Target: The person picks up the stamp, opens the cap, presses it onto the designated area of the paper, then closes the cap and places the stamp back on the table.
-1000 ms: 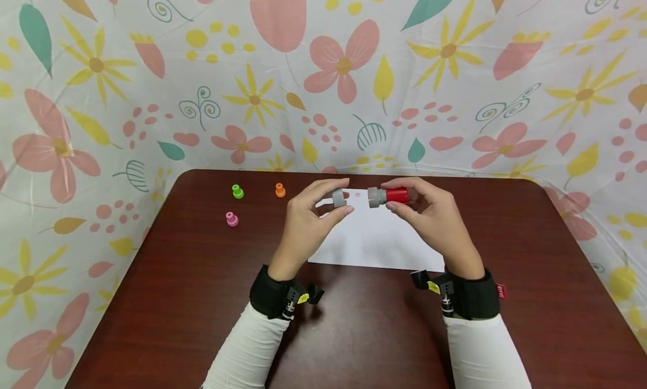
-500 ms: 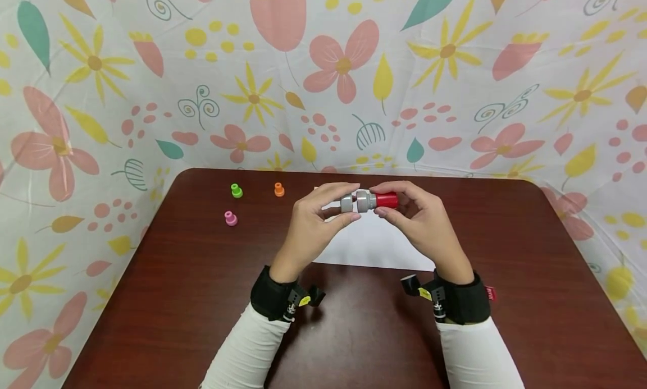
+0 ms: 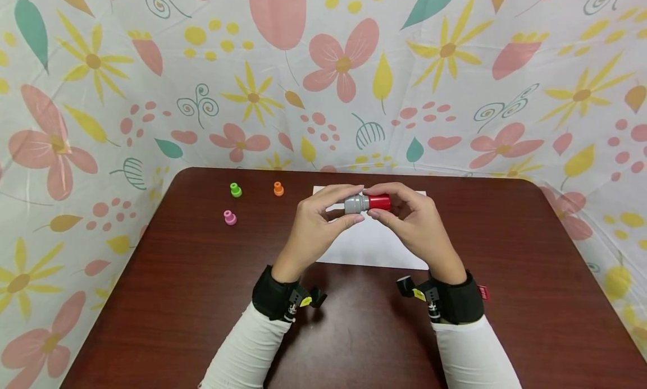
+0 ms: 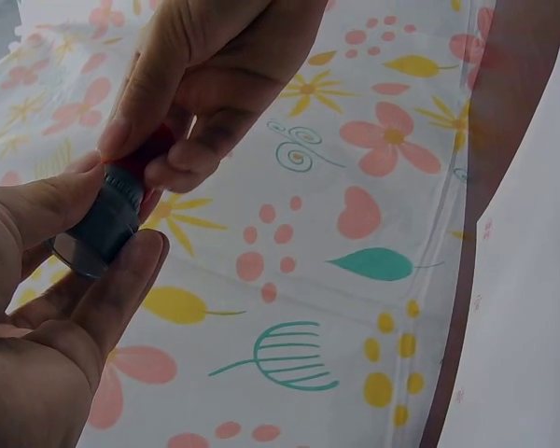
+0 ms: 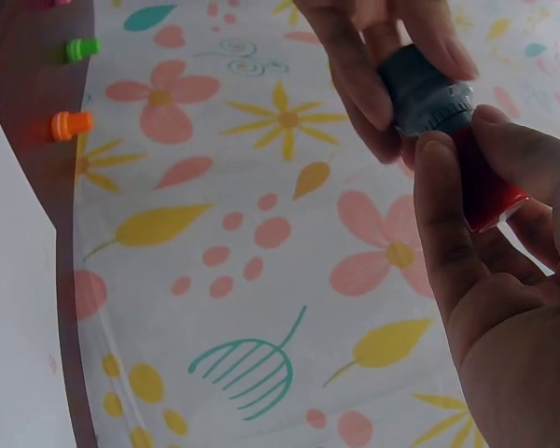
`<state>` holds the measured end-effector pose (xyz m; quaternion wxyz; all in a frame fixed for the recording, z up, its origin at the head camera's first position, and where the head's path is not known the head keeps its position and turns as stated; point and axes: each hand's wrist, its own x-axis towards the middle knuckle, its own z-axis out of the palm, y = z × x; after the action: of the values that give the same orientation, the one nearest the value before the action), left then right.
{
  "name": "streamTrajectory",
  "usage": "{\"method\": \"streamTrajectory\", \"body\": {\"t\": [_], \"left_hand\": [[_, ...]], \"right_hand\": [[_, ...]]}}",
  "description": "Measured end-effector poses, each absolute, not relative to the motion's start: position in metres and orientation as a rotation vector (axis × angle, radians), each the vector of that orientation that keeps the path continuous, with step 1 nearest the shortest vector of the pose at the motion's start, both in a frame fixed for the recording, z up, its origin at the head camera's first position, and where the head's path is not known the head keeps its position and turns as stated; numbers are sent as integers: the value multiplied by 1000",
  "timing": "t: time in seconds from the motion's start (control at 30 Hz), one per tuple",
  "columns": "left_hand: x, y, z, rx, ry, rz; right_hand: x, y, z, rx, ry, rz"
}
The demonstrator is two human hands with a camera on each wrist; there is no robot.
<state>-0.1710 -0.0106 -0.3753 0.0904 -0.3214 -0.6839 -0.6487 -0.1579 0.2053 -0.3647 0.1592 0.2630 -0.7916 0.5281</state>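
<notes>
Over the paper, my left hand (image 3: pixel 315 226) pinches the grey cap (image 3: pixel 351 204) of a small stamp between thumb and fingers. My right hand (image 3: pixel 422 223) grips the stamp's red body (image 3: pixel 381 202). Cap and body lie in one line, roughly level, with the cap against the body's ribbed grey collar. The left wrist view shows the cap's flat end (image 4: pixel 82 252) facing outward. In the right wrist view the red body (image 5: pixel 485 182) sits between my right thumb and fingers, partly hidden by them.
A white sheet of paper (image 3: pixel 371 246) lies beneath the hands, with small faint red prints (image 4: pixel 488 230) along it. Green (image 3: pixel 235 190), orange (image 3: pixel 278 188) and pink (image 3: pixel 229 217) small pieces stand on the dark wooden table (image 3: pixel 167 277). Flowered cloth (image 3: pixel 202 69) hangs behind.
My hands have come together. The grey cap and the red stamp, apart a second ago, now meet; my right hand has moved left, and my left hand slightly right.
</notes>
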Motion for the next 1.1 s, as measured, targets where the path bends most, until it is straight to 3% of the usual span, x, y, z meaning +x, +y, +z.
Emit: {"method": "streamTrajectory", "body": {"t": [0.73,1.1], "left_hand": [[-169,-8,-377,-896,-2103,-1895],[-167,-2,-378,-885,-2277,-1207]], "right_hand": [[-155,195,-366,704,-2256,1408],[-152,187,-366,616,-2277,1217]]}}
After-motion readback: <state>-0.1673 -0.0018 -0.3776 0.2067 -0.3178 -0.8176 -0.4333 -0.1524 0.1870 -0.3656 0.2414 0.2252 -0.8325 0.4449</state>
